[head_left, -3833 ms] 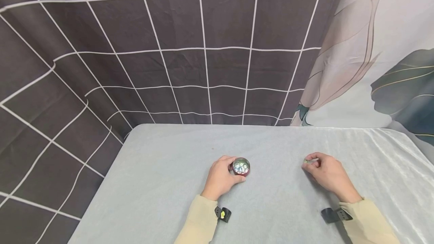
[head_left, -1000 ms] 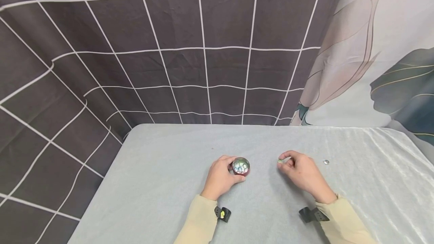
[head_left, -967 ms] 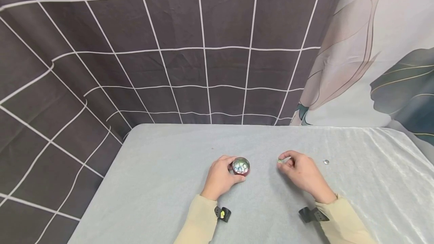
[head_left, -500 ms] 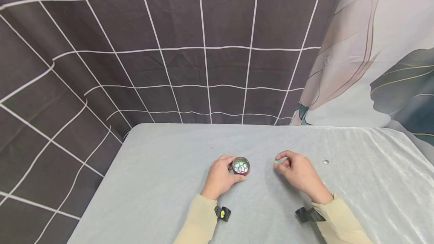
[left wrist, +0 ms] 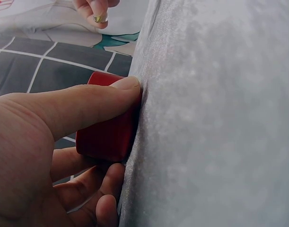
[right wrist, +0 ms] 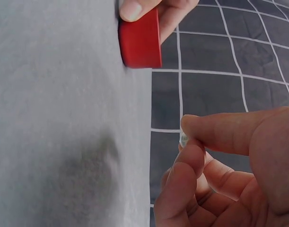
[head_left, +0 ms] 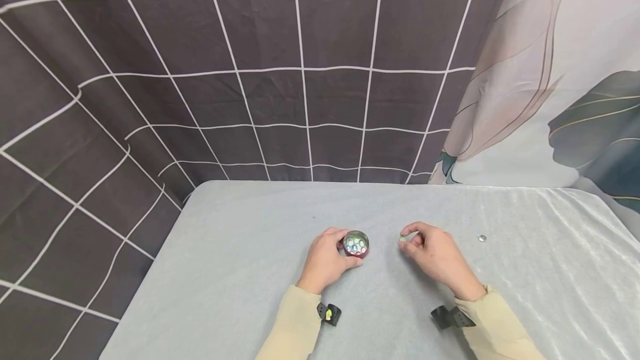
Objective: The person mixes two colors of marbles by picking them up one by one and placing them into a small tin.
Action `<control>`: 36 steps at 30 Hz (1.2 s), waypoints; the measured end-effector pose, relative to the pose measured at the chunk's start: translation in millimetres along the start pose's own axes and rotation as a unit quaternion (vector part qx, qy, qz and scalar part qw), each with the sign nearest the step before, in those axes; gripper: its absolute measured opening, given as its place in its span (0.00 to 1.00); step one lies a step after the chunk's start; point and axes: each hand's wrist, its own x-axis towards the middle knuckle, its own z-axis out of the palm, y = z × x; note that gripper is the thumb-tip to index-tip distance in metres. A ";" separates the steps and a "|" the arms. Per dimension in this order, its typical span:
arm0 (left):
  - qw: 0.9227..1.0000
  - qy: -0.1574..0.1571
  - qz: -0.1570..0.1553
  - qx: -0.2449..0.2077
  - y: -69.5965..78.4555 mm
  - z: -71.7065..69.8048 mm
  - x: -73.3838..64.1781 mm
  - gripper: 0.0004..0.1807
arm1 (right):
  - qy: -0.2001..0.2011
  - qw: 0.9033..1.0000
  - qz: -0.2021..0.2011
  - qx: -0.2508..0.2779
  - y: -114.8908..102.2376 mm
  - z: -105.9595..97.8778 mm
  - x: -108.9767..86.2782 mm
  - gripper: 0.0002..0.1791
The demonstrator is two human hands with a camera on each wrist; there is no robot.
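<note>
My left hand (head_left: 324,263) grips a small round red container (left wrist: 106,137) standing on the table, thumb on the near side and fingers around the far side. Its inside looks silvery in the head view, with several round shiny shapes showing. To its right, my right hand (head_left: 440,257) is held above the cloth. Thumb and forefinger pinch a small pale green glass gem (head_left: 402,238), mostly covered by the fingertips in the right wrist view. A gap separates this hand from the red container.
A small clear glass gem (head_left: 482,238) lies on the table to the right of my right hand. The table wears a pale grey cloth (head_left: 230,265). Behind and to the left hangs a dark curtain (head_left: 335,99) with white grid lines; a leaf-patterned one (head_left: 520,99) hangs at the right.
My right hand has moved left toward the red container with the green gem, uncovering the clear gem on the table. My left hand and the container have stayed in place.
</note>
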 end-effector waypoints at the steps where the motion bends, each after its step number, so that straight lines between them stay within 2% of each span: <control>1: 1.000 0.000 0.001 0.001 0.1 -0.1 0.1 0.30 | 0.000 1.000 -0.001 0.001 -0.5 0.4 0.1 0.08; 36: 1.000 0.002 0.007 0.003 -0.3 0.0 0.7 0.29 | -0.018 0.999 -0.009 0.025 -18.7 19.3 5.5 0.07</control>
